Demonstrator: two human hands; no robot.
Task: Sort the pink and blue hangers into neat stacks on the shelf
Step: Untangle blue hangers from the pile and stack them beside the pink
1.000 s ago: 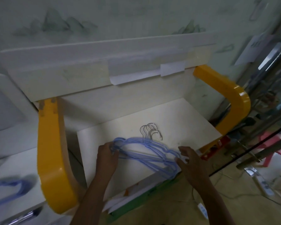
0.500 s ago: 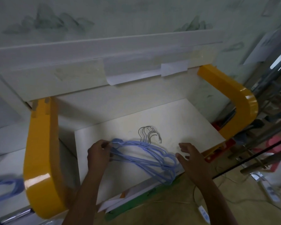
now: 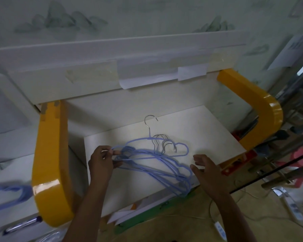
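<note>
A pile of several blue hangers [image 3: 157, 165] with metal hooks lies on the pale shelf board [image 3: 208, 137]. My left hand [image 3: 101, 161] pinches the left end of one blue hanger [image 3: 164, 142], lifted off the pile so its hook points toward the back. My right hand [image 3: 208, 170] hovers with spread fingers just right of the pile's right ends, holding nothing. No pink hanger shows on the shelf.
Yellow curved supports stand at the left [image 3: 49, 163] and right [image 3: 262, 109] of the shelf. More blue hangers [image 3: 9, 194] lie blurred on a lower surface at far left. A cable and power strip [image 3: 294, 208] lie on the floor at right.
My left hand has lifted one blue hanger up and back from the pile. My right hand let go of the pile's right end and opened.
</note>
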